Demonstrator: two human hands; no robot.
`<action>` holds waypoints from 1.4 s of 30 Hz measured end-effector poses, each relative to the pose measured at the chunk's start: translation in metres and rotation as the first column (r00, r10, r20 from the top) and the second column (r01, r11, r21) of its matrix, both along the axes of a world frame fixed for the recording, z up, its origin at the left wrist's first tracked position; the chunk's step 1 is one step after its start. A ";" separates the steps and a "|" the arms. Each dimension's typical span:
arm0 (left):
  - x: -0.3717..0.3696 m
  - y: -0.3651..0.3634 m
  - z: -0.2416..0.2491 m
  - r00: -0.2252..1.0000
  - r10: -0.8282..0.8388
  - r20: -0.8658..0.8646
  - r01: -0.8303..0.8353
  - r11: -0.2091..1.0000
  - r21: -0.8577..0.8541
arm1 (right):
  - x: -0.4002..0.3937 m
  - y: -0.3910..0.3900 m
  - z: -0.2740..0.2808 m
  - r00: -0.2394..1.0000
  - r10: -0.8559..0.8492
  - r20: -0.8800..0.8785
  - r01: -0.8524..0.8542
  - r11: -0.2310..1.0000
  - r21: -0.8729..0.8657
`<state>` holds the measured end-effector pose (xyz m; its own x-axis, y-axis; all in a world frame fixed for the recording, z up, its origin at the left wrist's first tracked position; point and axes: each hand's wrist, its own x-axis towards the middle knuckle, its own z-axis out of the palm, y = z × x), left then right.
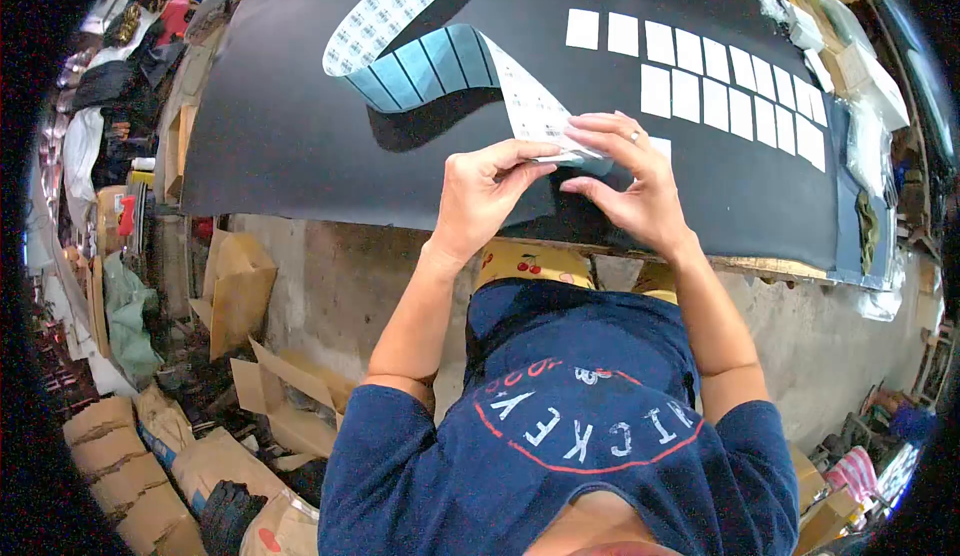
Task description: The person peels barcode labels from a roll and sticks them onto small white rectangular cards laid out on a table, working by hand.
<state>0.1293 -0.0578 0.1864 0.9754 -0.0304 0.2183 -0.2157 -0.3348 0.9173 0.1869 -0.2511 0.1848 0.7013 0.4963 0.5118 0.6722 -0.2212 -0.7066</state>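
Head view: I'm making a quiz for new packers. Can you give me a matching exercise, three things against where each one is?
Things:
1. sticker strip
2. white rectangles
3. cardboard pieces

Places:
A. in rows on the right of the black sheet
B. on the floor, lower left
C. curling up from both hands' grip, left hand, right hand

Pairs: 1-C, 2-A, 3-B

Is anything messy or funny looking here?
Yes. The long sticker strip curls and twists across the black sheet instead of lying flat. Torn cardboard pieces lie scattered on the floor below. The white rectangles sit in neat rows.
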 end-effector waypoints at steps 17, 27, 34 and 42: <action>0.000 -0.020 0.006 0.995 0.010 -0.100 -0.039 0.955 -0.294 | -0.006 0.001 0.001 0.970 -0.071 -0.233 0.119 0.973 0.197; -0.001 -0.023 0.004 0.992 0.063 -0.108 -0.094 0.946 -0.310 | -0.005 0.003 0.002 0.949 -0.044 -0.312 0.113 0.972 0.206; -0.001 -0.022 -0.002 0.992 0.076 -0.101 -0.105 0.942 -0.318 | -0.004 -0.003 0.002 0.961 -0.006 -0.276 0.057 0.983 0.176; -0.002 -0.026 -0.003 0.989 0.139 0.059 -0.138 0.990 -0.028 | -0.009 0.001 0.024 0.991 -0.051 -0.127 0.060 0.996 0.066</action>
<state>0.1278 -0.0839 0.1831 0.9549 0.1096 0.2761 -0.2241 -0.3440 0.9118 0.1775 -0.2504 0.2085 0.7873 0.4212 0.4502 0.5657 -0.2032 -0.7992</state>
